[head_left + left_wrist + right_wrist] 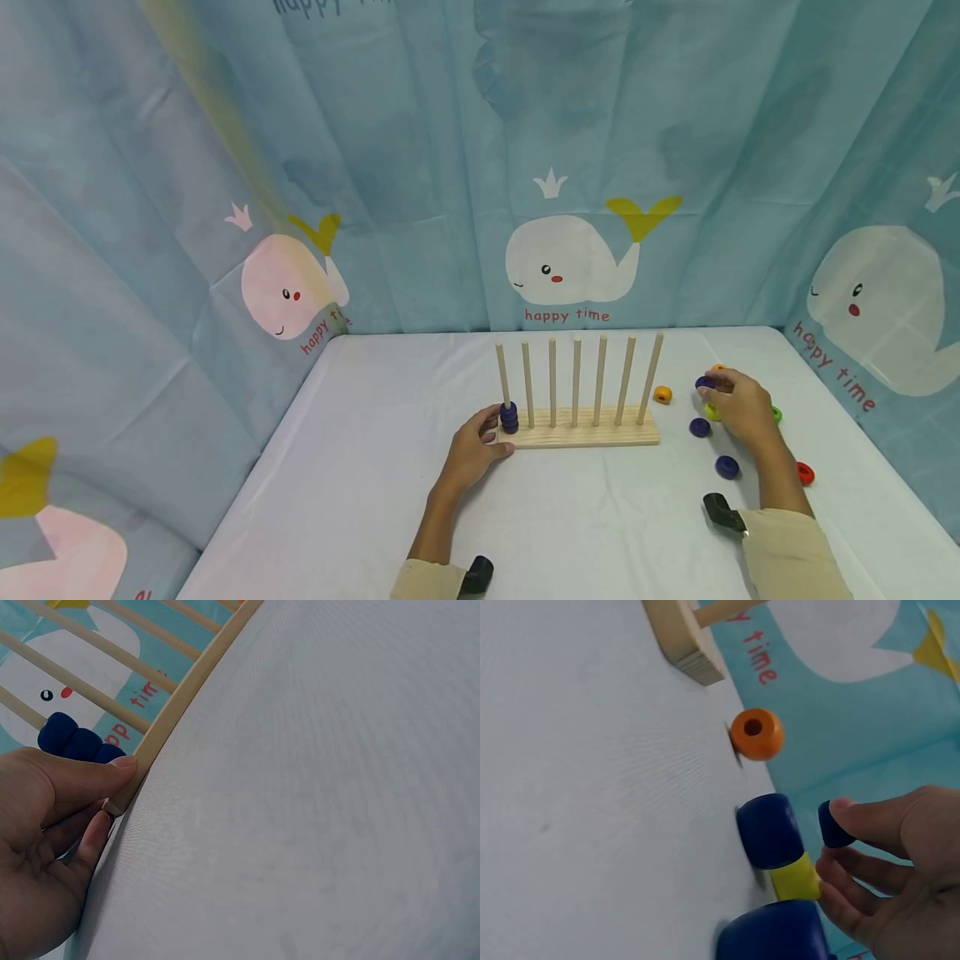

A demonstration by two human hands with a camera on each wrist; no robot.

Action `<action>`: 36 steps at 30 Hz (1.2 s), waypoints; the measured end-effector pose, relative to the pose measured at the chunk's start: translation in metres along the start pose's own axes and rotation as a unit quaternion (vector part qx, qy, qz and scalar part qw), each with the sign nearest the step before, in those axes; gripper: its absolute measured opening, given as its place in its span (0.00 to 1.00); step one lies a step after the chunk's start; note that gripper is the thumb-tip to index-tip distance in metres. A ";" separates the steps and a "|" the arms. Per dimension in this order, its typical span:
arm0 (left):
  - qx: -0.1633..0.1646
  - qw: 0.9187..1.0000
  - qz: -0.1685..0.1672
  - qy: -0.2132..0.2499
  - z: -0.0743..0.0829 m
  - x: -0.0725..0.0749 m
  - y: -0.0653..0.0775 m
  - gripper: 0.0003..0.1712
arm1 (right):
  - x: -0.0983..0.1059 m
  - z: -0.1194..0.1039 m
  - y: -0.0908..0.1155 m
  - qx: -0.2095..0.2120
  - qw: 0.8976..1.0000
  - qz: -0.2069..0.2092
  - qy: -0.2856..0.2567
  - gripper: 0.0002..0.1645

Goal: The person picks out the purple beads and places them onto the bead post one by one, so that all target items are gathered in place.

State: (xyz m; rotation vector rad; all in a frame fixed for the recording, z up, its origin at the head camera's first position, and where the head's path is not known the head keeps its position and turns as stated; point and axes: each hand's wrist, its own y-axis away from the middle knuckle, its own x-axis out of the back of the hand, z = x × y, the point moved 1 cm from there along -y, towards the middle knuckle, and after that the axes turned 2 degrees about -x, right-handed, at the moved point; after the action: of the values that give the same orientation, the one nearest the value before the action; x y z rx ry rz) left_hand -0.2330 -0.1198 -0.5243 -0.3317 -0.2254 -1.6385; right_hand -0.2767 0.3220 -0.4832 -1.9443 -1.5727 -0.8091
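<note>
A wooden peg rack point(579, 437) stands on the table, with several upright pegs in a row. Three dark blue beads point(509, 418) are stacked on its leftmost peg. My left hand point(474, 450) grips the left end of the base, the thumb point(120, 771) on the front edge beside the stack. Between thumb and fingers, my right hand point(738, 407) pinches another dark blue bead point(834, 825), held above the table right of the rack. Beneath and around that hand lie a yellow-green bead point(795, 879) and two loose blue beads point(700, 427), point(727, 467).
An orange bead point(663, 395) lies just off the rack's right end, and another orange bead point(718, 367) sits behind the right hand. A green bead point(777, 413) and a red bead point(805, 474) are to its right. A whale-print curtain point(420, 167) hangs behind the white table point(360, 467).
</note>
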 end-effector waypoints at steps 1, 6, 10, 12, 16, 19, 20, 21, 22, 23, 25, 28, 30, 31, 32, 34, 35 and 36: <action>0.000 1.000 0.000 0.000 0.000 0.000 0.000 0.43 | 0.002 -0.002 0.000 0.002 1.000 0.002 -0.003 0.29; 0.003 1.000 -0.001 0.005 0.002 0.000 0.001 0.43 | 0.008 -0.012 0.003 0.011 1.000 0.011 -0.004 0.31; 0.004 1.000 -0.001 0.004 0.002 0.000 0.001 0.43 | 0.013 -0.021 0.007 0.014 1.000 0.020 -0.014 0.33; 0.004 1.000 -0.001 0.002 0.002 0.000 0.001 0.43 | 0.015 -0.026 0.009 0.017 0.999 0.025 -0.020 0.34; 0.004 1.000 0.000 0.002 0.002 0.001 0.001 0.43 | 0.019 -0.036 0.014 0.028 0.998 0.038 -0.035 0.36; 0.007 1.000 0.001 0.004 0.003 0.001 0.002 0.43 | 0.021 -0.042 0.017 0.043 0.997 0.050 -0.043 0.35; 0.007 1.000 0.001 0.004 0.003 0.001 0.002 0.43 | 0.022 -0.044 0.019 0.047 0.996 0.054 -0.046 0.35; 0.007 1.000 0.002 0.004 0.004 0.001 0.002 0.43 | 0.022 -0.045 0.020 0.053 0.996 0.057 -0.047 0.35; 0.008 1.000 0.001 0.003 0.004 0.001 0.002 0.43 | 0.023 -0.047 0.021 0.058 0.995 0.061 -0.048 0.34; 0.007 1.000 0.001 0.003 0.004 0.001 0.002 0.43 | 0.023 -0.048 0.022 0.063 0.995 0.064 -0.049 0.34; 0.006 1.000 0.001 0.003 0.004 0.001 0.002 0.43 | 0.024 -0.051 0.023 0.071 0.994 0.067 -0.050 0.34; 0.006 1.000 0.000 0.004 0.003 0.001 0.002 0.43 | 0.026 -0.056 0.025 0.083 0.993 0.069 -0.050 0.35; 0.006 1.000 0.000 0.004 0.003 0.001 0.002 0.44 | 0.027 -0.060 0.027 0.093 0.992 0.071 -0.051 0.36; 0.006 1.000 0.000 0.004 0.003 0.001 0.002 0.44 | 0.028 -0.062 0.028 0.098 0.991 0.074 -0.052 0.35; 0.006 1.000 0.000 0.004 0.002 0.001 0.002 0.44 | 0.029 -0.064 0.029 0.103 0.990 0.077 -0.052 0.35; 0.005 1.000 0.000 0.003 0.002 0.001 0.002 0.44 | 0.031 -0.068 0.031 0.112 0.989 0.083 -0.053 0.35; 0.004 1.000 0.000 0.002 0.002 0.001 0.002 0.43 | 0.032 -0.069 0.032 0.115 0.988 0.087 -0.053 0.35; 0.004 1.000 0.001 0.001 0.002 0.001 0.002 0.43 | 0.033 -0.071 0.034 0.117 0.988 0.090 -0.054 0.35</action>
State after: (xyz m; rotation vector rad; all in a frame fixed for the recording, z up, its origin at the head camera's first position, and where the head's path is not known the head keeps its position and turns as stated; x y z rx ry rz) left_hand -0.2314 -0.1199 -0.5225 -0.3238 -0.2296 -1.6362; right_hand -0.2482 0.2877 -0.4106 -1.9484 -1.4525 -0.4307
